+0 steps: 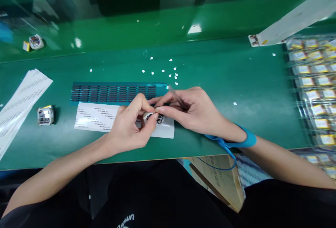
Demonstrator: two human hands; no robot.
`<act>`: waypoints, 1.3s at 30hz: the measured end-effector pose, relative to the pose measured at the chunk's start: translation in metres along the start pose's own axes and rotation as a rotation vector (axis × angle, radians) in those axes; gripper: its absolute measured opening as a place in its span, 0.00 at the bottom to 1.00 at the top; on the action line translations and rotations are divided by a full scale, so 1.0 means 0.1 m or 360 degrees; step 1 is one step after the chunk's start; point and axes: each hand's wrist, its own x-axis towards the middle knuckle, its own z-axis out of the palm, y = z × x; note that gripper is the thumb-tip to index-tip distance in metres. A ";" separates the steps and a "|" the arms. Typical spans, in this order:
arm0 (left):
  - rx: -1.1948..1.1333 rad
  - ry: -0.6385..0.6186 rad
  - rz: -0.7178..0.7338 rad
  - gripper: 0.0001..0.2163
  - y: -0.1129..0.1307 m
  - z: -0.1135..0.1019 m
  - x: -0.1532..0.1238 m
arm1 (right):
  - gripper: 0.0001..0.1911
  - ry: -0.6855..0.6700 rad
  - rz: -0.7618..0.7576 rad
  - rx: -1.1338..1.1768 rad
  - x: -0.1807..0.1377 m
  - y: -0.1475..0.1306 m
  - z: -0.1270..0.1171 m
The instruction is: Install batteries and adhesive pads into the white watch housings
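Note:
My left hand (128, 126) is closed around a small white and dark component (154, 117), pinching it above a white label sheet (94, 116). My right hand (189, 110) meets it from the right, fingers pinched on the same component, with a thin pair of tweezers (175, 95) held along the fingers. A blue wrist strap (246, 138) with a cord circles my right wrist. Just behind the hands lies a blue strip (115, 93) carrying rows of dark small pads.
A finished small component (45, 115) stands at the left beside more label sheets (18, 102). Small white paper bits (168, 72) are scattered behind the strip. A tray of packaged parts (315, 88) fills the right edge. A cardboard box (223, 182) sits below the table edge.

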 end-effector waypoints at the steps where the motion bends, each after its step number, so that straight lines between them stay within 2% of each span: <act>1: 0.0007 -0.0013 -0.0029 0.08 0.00 0.00 0.00 | 0.15 -0.0006 0.0042 0.0050 0.00 0.00 0.00; 6: 0.0099 -0.0078 -0.0032 0.09 0.04 -0.03 0.05 | 0.16 0.0132 0.0017 -0.0060 -0.01 -0.01 0.00; 9: 0.0152 -0.0122 -0.0058 0.03 0.14 -0.17 0.15 | 0.21 0.0175 -0.0026 -0.0082 0.01 0.01 -0.02; 11: 0.0094 -0.0190 -0.0127 0.05 0.20 -0.32 0.22 | 0.23 0.0143 -0.0022 0.0094 0.03 0.03 -0.05; 13: 0.0023 -0.0323 -0.0174 0.06 0.24 -0.46 0.28 | 0.25 0.0175 -0.0083 0.0178 0.05 0.05 -0.07; 16: 0.0202 -0.0607 -0.0109 0.06 0.24 -0.62 0.34 | 0.28 0.0235 -0.0172 -0.0045 0.07 0.08 -0.10; 18: 0.0427 -0.0768 -0.0018 0.06 0.21 -0.66 0.35 | 0.29 0.0140 -0.0120 -0.0106 0.09 0.09 -0.11; 22: 0.0763 -0.0946 0.0076 0.09 0.16 -0.65 0.31 | 0.30 -0.0083 -0.0047 0.0018 0.14 0.15 -0.13; 28: 0.1005 -0.0997 0.0093 0.09 0.14 -0.62 0.27 | 0.30 -0.0179 -0.0038 0.0101 0.17 0.25 -0.12; 39: 0.1051 -0.1016 0.0050 0.09 0.14 -0.62 0.27 | 0.26 -0.0260 0.0064 0.0256 0.19 0.28 -0.10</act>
